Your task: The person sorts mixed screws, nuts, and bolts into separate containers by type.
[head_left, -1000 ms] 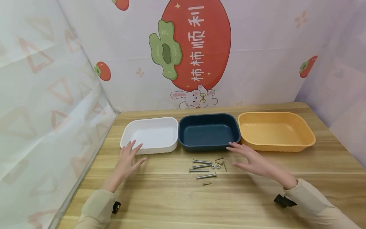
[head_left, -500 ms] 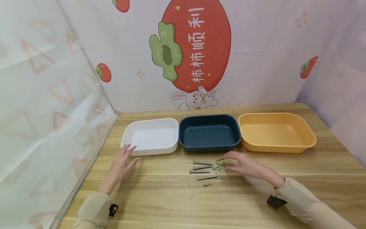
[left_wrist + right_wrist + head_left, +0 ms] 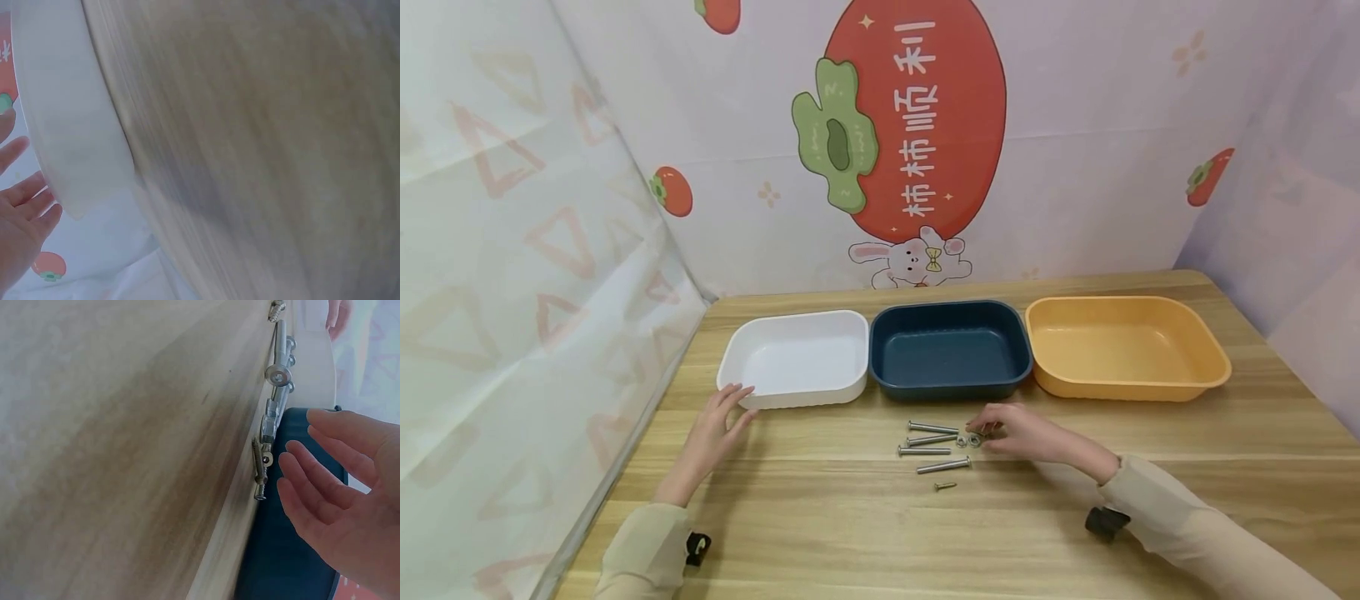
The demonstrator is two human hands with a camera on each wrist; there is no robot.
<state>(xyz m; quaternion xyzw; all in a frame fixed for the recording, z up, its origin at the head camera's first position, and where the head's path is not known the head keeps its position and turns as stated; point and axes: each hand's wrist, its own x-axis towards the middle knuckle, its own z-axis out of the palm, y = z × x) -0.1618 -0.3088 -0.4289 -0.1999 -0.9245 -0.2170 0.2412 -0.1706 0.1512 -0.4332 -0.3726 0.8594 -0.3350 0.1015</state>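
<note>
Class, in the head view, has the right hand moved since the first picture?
Yes: judged against the dark blue tray, the right hand has shifted left and lower in the picture, its fingers now close to the nuts.

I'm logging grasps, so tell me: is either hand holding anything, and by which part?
Nothing is held: the right hand is open beside the small screws, and the left hand is open at the white tray.
</note>
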